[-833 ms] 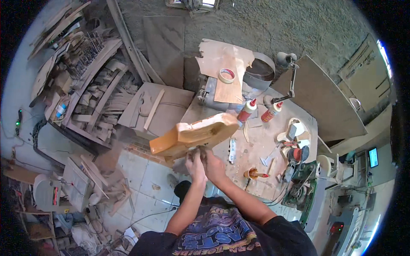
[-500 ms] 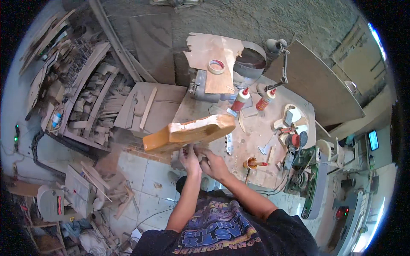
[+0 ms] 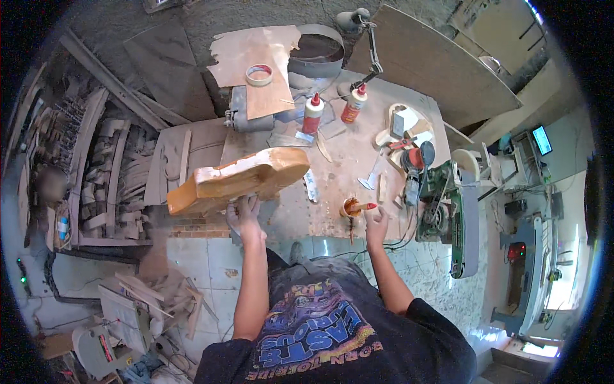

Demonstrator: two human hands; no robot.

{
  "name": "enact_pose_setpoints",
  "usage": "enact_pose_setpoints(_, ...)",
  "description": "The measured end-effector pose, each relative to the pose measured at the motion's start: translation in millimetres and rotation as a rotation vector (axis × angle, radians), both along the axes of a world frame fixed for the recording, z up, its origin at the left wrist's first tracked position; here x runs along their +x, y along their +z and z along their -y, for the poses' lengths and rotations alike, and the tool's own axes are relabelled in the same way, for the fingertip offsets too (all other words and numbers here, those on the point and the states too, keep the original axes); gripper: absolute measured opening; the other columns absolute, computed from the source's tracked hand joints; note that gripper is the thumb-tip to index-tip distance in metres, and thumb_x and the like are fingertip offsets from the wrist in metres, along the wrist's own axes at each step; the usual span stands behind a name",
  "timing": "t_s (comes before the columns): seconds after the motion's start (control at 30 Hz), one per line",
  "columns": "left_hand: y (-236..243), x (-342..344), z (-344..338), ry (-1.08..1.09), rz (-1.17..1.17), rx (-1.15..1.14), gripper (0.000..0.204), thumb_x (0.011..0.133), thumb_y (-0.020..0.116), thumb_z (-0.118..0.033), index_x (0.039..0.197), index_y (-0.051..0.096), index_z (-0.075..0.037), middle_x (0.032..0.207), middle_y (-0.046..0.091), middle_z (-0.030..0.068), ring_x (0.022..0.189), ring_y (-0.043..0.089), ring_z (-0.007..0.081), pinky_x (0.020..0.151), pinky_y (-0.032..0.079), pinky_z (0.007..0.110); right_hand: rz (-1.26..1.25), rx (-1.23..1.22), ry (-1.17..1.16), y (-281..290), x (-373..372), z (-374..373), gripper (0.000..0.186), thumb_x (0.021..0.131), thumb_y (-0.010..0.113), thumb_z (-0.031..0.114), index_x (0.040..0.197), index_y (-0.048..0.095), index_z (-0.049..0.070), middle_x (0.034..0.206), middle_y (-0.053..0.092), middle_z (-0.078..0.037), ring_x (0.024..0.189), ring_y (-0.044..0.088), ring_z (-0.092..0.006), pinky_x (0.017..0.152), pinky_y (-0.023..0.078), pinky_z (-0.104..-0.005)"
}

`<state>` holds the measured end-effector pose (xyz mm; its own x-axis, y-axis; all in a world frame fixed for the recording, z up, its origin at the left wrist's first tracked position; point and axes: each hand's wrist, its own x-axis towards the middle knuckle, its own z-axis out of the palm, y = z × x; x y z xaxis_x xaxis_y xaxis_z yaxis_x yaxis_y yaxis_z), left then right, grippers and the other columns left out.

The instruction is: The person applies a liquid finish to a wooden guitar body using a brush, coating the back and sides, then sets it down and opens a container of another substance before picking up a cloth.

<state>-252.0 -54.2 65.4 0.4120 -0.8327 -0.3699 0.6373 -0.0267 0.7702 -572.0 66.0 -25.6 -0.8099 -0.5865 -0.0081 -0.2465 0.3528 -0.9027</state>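
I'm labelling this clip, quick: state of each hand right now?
Left hand: closed, holding the orange-brown wooden piece.
Right hand: at the brush handle; whether closed on it cannot be told.

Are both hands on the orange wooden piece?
No, only the left hand holds the wooden piece; the right hand is by the red-tipped handle.

- Dusty, pale brown worktable (image 3: 348,171).
- Rough grey wall (image 3: 278,11) behind the worktable.
- Swing-arm lamp (image 3: 350,21) at the worktable's far edge.
- Large brown panel (image 3: 435,64) leaning at the worktable's far right.
- Shelf (image 3: 85,137) packed with wood offcuts (image 3: 131,163), left of the worktable.
- Pale floor tiles (image 3: 220,256) on the worktable's near side and left.
- Lit screen (image 3: 542,139) and bright white light (image 3: 564,285), well off to the worktable's right.
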Motion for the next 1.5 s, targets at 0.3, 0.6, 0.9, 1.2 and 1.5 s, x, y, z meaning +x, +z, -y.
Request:
enact_pose_setpoints(0.3,4,4,-2,-0.048,-0.009,0.005,0.044,0.091,0.056,-0.009,0.128,0.034,0.002,0.118,0.053,0.0207,0.103,0.061,0.0351,0.085,0.056,0.042,-0.347,0.154,0.336,36,14,22,0.019,0.083,0.068,0.018,0.091,0.068,0.001,0.087,0.066,-0.018,0.076,0.065,-0.0265,0.070,0.051,-0.0336)
enact_pose_setpoints(0.6,12,-7,2,-0.067,0.060,-0.003,0.038,0.090,0.055,-0.006,0.124,0.039,-0.001,0.114,0.054,0.0187,0.098,0.062,0.0334,0.083,0.056,0.043,-0.227,0.037,0.092,52,1,14,0.024,0.089,0.061,0.022,0.087,0.065,-0.002,0.062,0.062,-0.009,0.055,0.061,-0.0168,0.053,0.049,-0.0301)
enact_pose_setpoints(0.9,19,-15,4,-0.087,0.104,-0.005,0.028,0.089,0.063,-0.014,0.108,0.046,-0.002,0.104,0.058,0.0122,0.096,0.064,0.0307,0.080,0.057,0.041,0.484,-0.073,-0.287,31,-10,7,0.027,0.090,0.055,0.027,0.078,0.056,0.004,0.060,0.056,-0.005,0.047,0.056,-0.0135,0.039,0.043,-0.0266)
enact_pose_setpoints(1.2,15,-10,6,-0.124,0.161,0.033,0.030,0.089,0.062,-0.012,0.112,0.049,0.000,0.108,0.058,0.0131,0.098,0.063,0.0300,0.082,0.055,0.040,1.339,-0.331,-0.247,23,-27,-4,0.027,0.094,0.045,0.035,0.084,0.050,0.011,0.063,0.051,-0.002,0.049,0.049,-0.0117,0.041,0.042,-0.0217)
enact_pose_setpoints(1.5,6,-15,8,-0.061,0.089,-0.057,0.014,0.085,0.064,-0.006,0.093,0.052,-0.003,0.091,0.058,0.0084,0.080,0.064,0.0221,0.076,0.056,0.037,0.732,-0.578,0.396,263,63,77,0.029,0.094,0.052,0.029,0.100,0.057,0.001,0.069,0.060,-0.007,0.051,0.056,-0.0126,0.047,0.048,-0.0246)
